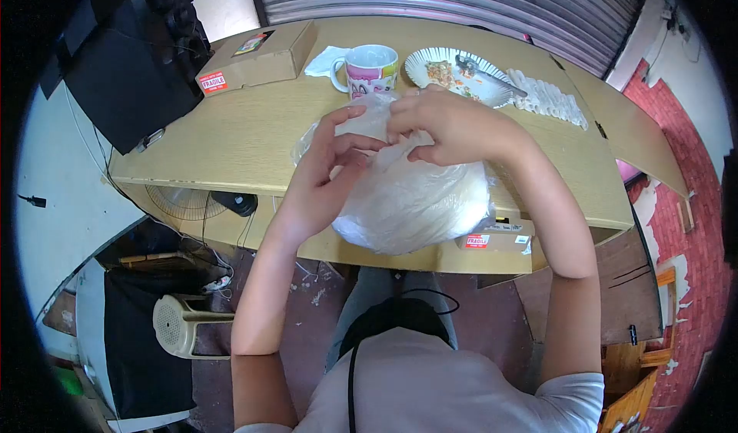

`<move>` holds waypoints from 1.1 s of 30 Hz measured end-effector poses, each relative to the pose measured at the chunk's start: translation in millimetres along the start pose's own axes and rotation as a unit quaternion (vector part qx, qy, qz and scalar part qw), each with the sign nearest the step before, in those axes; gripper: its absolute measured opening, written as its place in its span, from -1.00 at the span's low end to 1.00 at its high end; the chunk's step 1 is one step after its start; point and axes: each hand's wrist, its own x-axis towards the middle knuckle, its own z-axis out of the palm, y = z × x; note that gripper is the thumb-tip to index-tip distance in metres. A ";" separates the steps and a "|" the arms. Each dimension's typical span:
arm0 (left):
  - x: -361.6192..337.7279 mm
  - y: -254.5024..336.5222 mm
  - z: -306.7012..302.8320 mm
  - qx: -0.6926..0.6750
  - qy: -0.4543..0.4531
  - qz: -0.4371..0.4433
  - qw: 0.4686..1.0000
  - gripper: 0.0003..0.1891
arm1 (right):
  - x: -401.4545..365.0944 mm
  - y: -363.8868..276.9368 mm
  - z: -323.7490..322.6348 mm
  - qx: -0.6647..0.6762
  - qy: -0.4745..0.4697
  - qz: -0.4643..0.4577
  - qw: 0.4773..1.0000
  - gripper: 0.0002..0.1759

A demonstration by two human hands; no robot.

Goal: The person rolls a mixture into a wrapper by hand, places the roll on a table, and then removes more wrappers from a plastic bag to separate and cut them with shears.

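Note:
A whitish, see-through plastic bag [419,202], bulging with something pale that I cannot make out, is at the table's front edge. My right hand [457,129] is closed on the gathered film at the top of the bag, knuckles up. From the other side my left hand [327,168] has its fingers bent around the same gathered part, with thumb and fingertips on the plastic. Just beyond the bag is a printed mug [371,72] with its handle to the left. A fluted paper plate [419,63] behind my right hand carries food scraps and a fork [492,76].
A cardboard box [269,53] with a "fragile" label lies at the back left, near black equipment [134,64]. White tissue [325,60] is beside the mug. Crinkled white plastic [550,99] lies right of the plate. Another box [500,237] sits under the tabletop; a stool [175,327] stands lower left.

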 end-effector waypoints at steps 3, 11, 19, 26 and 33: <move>-2.9 1.7 -5.9 0.103 0.027 -0.023 0.994 -0.43 | -18.6 1.7 -1.6 -0.054 0.008 -0.026 0.998 -0.76; -14.5 10.3 -6.3 0.334 -0.045 0.031 0.941 -0.45 | -48.3 -21.9 0.6 -0.091 0.042 -0.019 0.995 -0.77; -16.4 2.4 -11.3 0.398 -0.093 0.062 0.910 -0.57 | -20.9 16.9 -10.9 0.190 0.168 0.015 0.967 -0.76; -16.0 3.9 -13.3 0.435 -0.093 0.049 0.894 -0.59 | -12.6 25.1 -36.3 0.428 0.181 0.017 0.885 -0.69; -1.4 32.7 5.3 0.511 -0.201 -0.080 0.832 -0.64 | 15.3 18.4 -40.7 0.178 0.170 0.042 0.968 -0.72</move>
